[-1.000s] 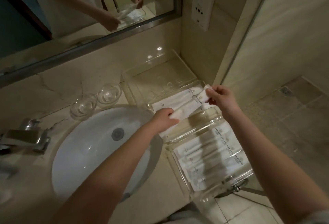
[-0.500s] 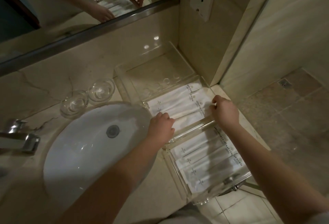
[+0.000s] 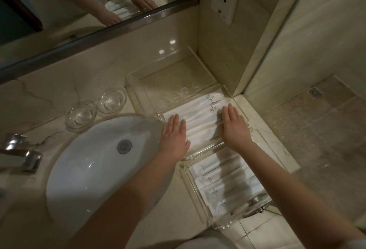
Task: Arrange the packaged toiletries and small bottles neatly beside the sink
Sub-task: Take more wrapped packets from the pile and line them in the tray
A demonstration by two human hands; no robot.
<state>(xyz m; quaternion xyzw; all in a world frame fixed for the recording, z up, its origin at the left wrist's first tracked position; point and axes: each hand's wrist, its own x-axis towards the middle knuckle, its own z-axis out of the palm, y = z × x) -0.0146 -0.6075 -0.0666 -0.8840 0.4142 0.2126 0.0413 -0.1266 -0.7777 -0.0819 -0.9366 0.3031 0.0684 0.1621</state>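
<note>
We find both hands flat and spread, gripping nothing. The left hand (image 3: 174, 135) and right hand (image 3: 234, 125) press palm-down on the white packaged toiletries (image 3: 198, 116) lying in the middle section of the clear acrylic tray (image 3: 136, 90) on the beige marble worktop (image 3: 59, 98), right of the white oval sink (image 3: 89, 169). Further white sachets (image 3: 221, 181) fill the nearest section. Two clear glass bowls (image 3: 95, 109) stand behind the sink.

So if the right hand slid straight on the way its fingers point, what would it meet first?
The right hand lies flat on the white packets, fingers pointing toward the back wall. Sliding on, it would cross the printed packet ends, then probably meet the clear tray divider; depth is hard to judge.
</note>
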